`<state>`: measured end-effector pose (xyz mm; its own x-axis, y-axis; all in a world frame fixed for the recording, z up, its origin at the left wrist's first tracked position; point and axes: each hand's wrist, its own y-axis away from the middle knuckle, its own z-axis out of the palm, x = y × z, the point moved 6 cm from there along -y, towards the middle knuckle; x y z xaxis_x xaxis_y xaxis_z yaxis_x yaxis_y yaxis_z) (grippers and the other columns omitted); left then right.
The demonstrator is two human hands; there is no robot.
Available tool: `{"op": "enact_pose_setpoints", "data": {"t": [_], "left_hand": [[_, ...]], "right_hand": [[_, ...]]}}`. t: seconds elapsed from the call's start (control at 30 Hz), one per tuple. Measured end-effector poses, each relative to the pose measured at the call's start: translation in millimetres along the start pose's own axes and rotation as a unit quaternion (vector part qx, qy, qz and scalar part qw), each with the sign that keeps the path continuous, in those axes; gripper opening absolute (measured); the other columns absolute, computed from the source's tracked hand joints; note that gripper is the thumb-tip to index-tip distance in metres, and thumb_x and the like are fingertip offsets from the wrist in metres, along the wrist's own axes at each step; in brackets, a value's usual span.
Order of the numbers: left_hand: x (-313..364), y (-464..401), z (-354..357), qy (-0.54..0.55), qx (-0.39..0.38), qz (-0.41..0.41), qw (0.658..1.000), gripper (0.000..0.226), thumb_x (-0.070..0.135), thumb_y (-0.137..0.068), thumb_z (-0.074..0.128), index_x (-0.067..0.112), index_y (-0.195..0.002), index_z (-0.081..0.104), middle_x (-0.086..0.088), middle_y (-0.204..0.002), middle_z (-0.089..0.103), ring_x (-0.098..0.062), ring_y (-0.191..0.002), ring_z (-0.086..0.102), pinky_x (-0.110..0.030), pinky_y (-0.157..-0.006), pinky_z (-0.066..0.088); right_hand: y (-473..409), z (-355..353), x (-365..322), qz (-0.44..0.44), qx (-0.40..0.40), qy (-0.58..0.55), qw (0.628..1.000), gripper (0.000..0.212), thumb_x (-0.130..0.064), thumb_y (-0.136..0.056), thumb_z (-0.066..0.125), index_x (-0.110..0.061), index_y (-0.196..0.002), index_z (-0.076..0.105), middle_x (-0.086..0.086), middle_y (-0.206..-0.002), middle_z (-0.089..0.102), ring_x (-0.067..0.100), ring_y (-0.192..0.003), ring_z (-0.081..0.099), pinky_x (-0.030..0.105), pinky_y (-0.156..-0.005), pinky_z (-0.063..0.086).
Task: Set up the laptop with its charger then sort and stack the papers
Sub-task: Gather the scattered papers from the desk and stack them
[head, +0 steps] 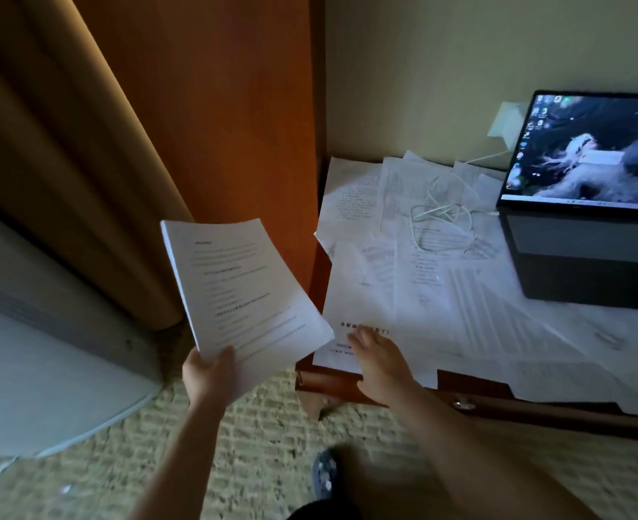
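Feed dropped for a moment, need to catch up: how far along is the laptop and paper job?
Done, apparently: the laptop is open and lit, with the white charger cable running to its side; the wall end is unclear. In hand: the left hand holds a gathered stack while the right hand reaches onto a loose sheet at the desk edge. Left: many scattered papers remain.

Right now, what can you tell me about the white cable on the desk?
The white cable is thin and looks like smooth plastic. It lies in loose, tangled loops on top of the scattered papers, left of the open laptop. One strand runs up towards the white plug on the wall, another towards the laptop's left side. No hand touches it.
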<state>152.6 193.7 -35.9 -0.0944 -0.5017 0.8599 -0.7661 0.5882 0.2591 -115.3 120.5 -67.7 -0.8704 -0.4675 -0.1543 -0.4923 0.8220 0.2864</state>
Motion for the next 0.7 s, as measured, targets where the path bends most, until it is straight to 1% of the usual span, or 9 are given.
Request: {"op": "enact_pose_setpoints", "data": {"t": [0.07, 0.17, 0.23, 0.3, 0.4, 0.5, 0.53, 0.6, 0.7], "left_hand": [[-10, 10, -1, -0.006, -0.012, -0.004, 1.0, 0.019, 0.001, -0.082, 0.064, 0.0, -0.101, 0.064, -0.012, -0.089, 0.062, -0.024, -0.082, 0.057, -0.03, -0.071, 0.041], [-23, 21, -2, -0.018, -0.037, 0.002, 0.999, 0.018, 0.001, -0.081, 0.066, 0.0, -0.1, 0.065, -0.014, -0.089, 0.065, -0.026, -0.081, 0.06, -0.029, -0.07, 0.041], [-30, 26, -3, -0.025, -0.044, 0.001, 0.999, 0.019, 0.002, -0.08, 0.067, 0.0, -0.099, 0.065, -0.015, -0.089, 0.066, -0.029, -0.083, 0.062, -0.03, -0.07, 0.043], [-34, 32, -5, -0.028, -0.04, 0.0, 0.999, 0.02, 0.003, -0.081, 0.067, -0.002, -0.1, 0.065, -0.017, -0.091, 0.066, -0.028, -0.082, 0.061, -0.03, -0.07, 0.043], [-39, 38, -10, -0.027, -0.028, -0.008, 0.999, 0.022, 0.002, -0.081, 0.067, -0.004, -0.102, 0.064, -0.019, -0.093, 0.066, -0.025, -0.081, 0.058, -0.03, -0.071, 0.042], [-49, 42, -15, -0.019, -0.022, -0.024, 0.999, 0.024, 0.003, -0.082, 0.067, -0.006, -0.103, 0.063, -0.022, -0.095, 0.066, -0.028, -0.082, 0.06, -0.03, -0.07, 0.042], [-52, 43, -17, -0.018, -0.021, -0.027, 0.999, 0.025, 0.003, -0.082, 0.066, -0.006, -0.104, 0.063, -0.022, -0.096, 0.066, -0.027, -0.081, 0.059, -0.029, -0.07, 0.041], [-55, 46, -21, -0.014, -0.018, -0.033, 0.999, 0.026, 0.002, -0.082, 0.066, -0.007, -0.106, 0.063, -0.021, -0.097, 0.066, -0.024, -0.081, 0.057, -0.029, -0.07, 0.041], [-54, 50, -26, -0.006, -0.006, -0.046, 0.999, 0.026, 0.003, -0.083, 0.064, -0.007, -0.107, 0.062, -0.018, -0.095, 0.064, -0.024, -0.081, 0.055, -0.03, -0.07, 0.041]], "right_hand": [[1, -3, 3, -0.006, -0.001, -0.042, 0.999, 0.075, -0.015, -0.081, 0.066, -0.012, -0.147, 0.029, 0.007, -0.154, 0.02, 0.024, -0.142, 0.02, 0.033, -0.113, 0.026], [3, -10, 13, 0.003, -0.034, -0.099, 0.995, 0.07, -0.023, -0.081, 0.069, -0.013, -0.143, 0.037, 0.003, -0.152, 0.029, 0.022, -0.137, 0.032, 0.032, -0.109, 0.034], [8, -15, 18, 0.004, -0.01, -0.115, 0.993, 0.057, -0.019, -0.083, 0.066, -0.014, -0.136, 0.044, 0.003, -0.143, 0.043, 0.021, -0.126, 0.046, 0.029, -0.1, 0.043], [16, -16, 15, -0.01, 0.016, -0.109, 0.994, 0.053, -0.015, -0.082, 0.063, -0.013, -0.132, 0.046, 0.003, -0.138, 0.049, 0.022, -0.12, 0.051, 0.029, -0.095, 0.046], [25, -9, 9, -0.014, 0.012, -0.091, 0.996, 0.072, -0.018, -0.081, 0.068, -0.012, -0.144, 0.033, 0.006, -0.143, 0.044, 0.025, -0.12, 0.052, 0.035, -0.098, 0.045], [31, 2, 0, 0.002, -0.004, -0.013, 1.0, 0.084, -0.021, -0.08, 0.074, -0.011, -0.148, 0.024, 0.009, -0.15, 0.033, 0.029, -0.112, 0.056, 0.036, -0.094, 0.049], [32, 4, -5, -0.001, 0.008, 0.021, 1.0, 0.078, -0.016, -0.082, 0.071, -0.01, -0.146, 0.027, 0.01, -0.148, 0.034, 0.029, -0.107, 0.058, 0.035, -0.091, 0.05], [32, 4, -12, -0.005, 0.044, 0.043, 0.998, 0.051, -0.001, -0.086, 0.056, -0.007, -0.135, 0.043, 0.012, -0.133, 0.051, 0.028, -0.099, 0.06, 0.034, -0.083, 0.051], [27, -19, -5, 0.091, 0.112, -0.134, 0.981, 0.035, 0.005, -0.088, 0.046, -0.005, -0.12, 0.059, 0.012, -0.106, 0.066, 0.028, -0.094, 0.064, 0.034, -0.075, 0.051]]}}
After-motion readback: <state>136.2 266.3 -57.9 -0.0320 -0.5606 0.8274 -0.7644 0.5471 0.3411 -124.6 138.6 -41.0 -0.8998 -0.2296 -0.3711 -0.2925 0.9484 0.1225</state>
